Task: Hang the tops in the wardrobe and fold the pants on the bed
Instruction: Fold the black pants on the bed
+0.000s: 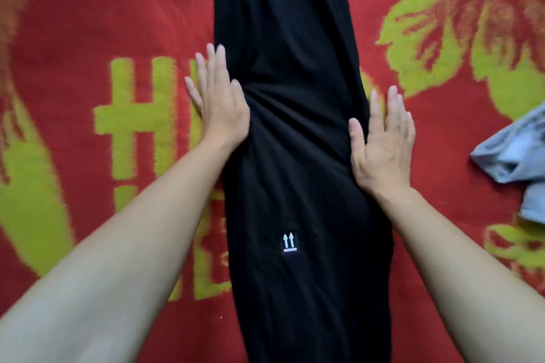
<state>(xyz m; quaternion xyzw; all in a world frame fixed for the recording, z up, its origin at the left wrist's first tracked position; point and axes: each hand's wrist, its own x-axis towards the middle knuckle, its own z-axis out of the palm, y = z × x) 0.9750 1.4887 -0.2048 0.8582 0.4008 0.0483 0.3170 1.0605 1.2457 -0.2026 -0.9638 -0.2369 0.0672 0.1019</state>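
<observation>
A pair of black pants (292,141) lies stretched out lengthwise on the bed, running from the near edge of the view to the far edge, with a small white arrow label near the bottom. My left hand (218,100) lies flat with straight fingers on the left edge of the pants. On the right edge my right hand (383,144) lies flat too, fingers straight. Creases bunch in the cloth between the two hands.
The bed is covered by a red blanket (73,38) with yellow-green letters and leaf patterns. A crumpled light blue-grey garment (513,156) lies at the right edge of the view, apart from the pants.
</observation>
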